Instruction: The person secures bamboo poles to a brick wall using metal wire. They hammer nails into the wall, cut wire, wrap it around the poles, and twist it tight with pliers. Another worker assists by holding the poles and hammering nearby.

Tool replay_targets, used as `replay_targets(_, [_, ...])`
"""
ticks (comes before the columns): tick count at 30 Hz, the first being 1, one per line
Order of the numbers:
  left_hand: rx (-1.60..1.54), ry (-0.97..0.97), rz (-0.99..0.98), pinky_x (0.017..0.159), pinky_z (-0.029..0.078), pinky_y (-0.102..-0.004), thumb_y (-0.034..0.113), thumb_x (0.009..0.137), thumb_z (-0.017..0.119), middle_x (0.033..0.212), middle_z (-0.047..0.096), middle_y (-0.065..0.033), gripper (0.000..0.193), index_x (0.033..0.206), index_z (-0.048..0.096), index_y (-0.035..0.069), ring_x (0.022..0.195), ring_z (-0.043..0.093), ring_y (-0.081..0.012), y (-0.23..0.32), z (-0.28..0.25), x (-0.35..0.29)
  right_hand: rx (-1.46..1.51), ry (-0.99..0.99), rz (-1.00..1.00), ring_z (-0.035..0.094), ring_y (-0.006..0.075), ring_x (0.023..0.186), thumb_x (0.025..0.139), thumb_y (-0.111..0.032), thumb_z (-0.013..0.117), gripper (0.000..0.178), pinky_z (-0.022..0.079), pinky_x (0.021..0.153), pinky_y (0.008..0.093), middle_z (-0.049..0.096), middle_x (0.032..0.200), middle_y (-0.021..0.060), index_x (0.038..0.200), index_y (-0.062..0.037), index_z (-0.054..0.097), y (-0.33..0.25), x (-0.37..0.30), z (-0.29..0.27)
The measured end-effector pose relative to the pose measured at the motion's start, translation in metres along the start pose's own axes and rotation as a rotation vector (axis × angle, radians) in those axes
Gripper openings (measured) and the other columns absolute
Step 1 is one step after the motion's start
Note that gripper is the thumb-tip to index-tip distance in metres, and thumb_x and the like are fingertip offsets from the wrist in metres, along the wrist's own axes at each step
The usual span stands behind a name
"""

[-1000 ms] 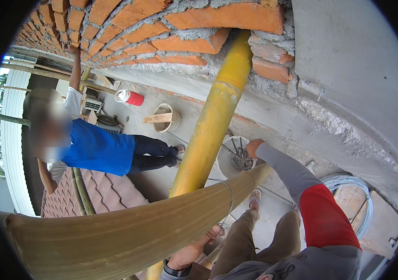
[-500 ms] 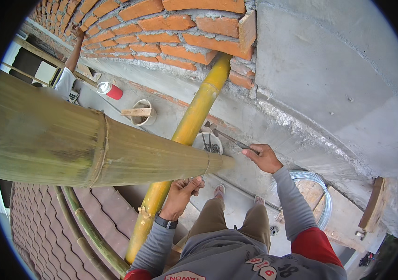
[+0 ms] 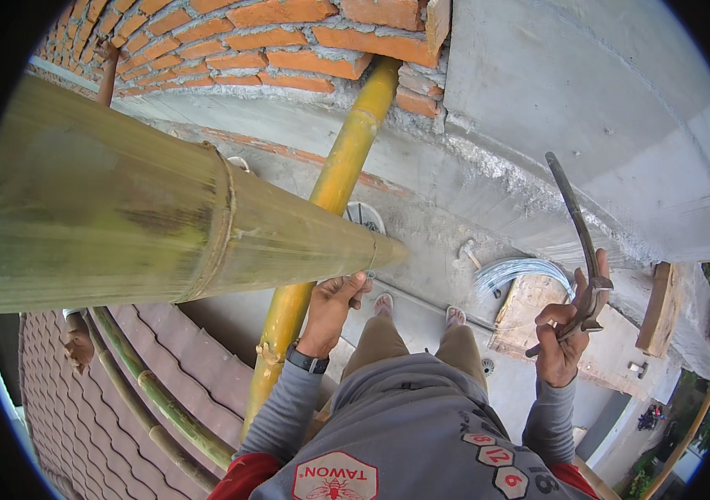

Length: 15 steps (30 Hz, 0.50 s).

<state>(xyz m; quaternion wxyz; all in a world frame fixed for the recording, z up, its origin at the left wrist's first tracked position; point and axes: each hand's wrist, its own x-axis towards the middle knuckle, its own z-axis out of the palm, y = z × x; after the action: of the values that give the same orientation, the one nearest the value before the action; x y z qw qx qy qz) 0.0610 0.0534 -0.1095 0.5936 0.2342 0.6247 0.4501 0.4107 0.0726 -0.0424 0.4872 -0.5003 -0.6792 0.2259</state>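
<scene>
Bamboo fills the left of the view: a thick green-yellow bamboo pole runs across from the left rim and tapers to its end near the middle, just above the left hand. That hand is raised beneath the pole's narrow end with its fingers curled up against the underside, touching it (whether it fully grips the pole cannot be told). The right hand is closed around the handles of a dark metal pincer tool, whose long curved bar rises up and to the left in front of the grey concrete wall. Behind the horizontal pole stands an upright yellow bamboo post, reaching from the red brick wall at the top down past the left wrist, which wears a dark watch. Far below, a coil of pale wire lies on the concrete floor between the two hands. Reddish roof tiles spread at lower left, crossed by thin green bamboo rods.
</scene>
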Motion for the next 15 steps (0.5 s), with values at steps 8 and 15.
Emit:
replay_targets(8, [0.022,-0.044,0.015,0.068,0.045,-0.0245,0.03,0.097,0.069,0.087,0.072,-0.0037,0.028,0.096,0.073,0.002,0.071,0.053,-0.0075,-0.004,-0.004,0.002,0.533,0.098,0.01,0.03,0.0422,0.147,0.082,-0.045,0.075,0.035,0.031,0.113,0.0618,0.03,0.158,0.0237,0.075,-0.0101,0.072,-0.022,0.026,0.021])
replay_targets(15, [0.04,-0.044,0.041,0.068,0.047,-0.0246,0.032,0.097,0.068,0.088,0.072,-0.004,0.031,0.093,0.073,0.002,0.071,0.054,-0.0079,-0.009,-0.005,0.003,0.465,-0.68,-0.037,0.046,0.0484,0.135,0.066,0.014,0.051,0.024,0.036,0.11,0.0551,0.05,0.142,0.027,0.081,0.0024,0.066,-0.051,0.048,-0.004])
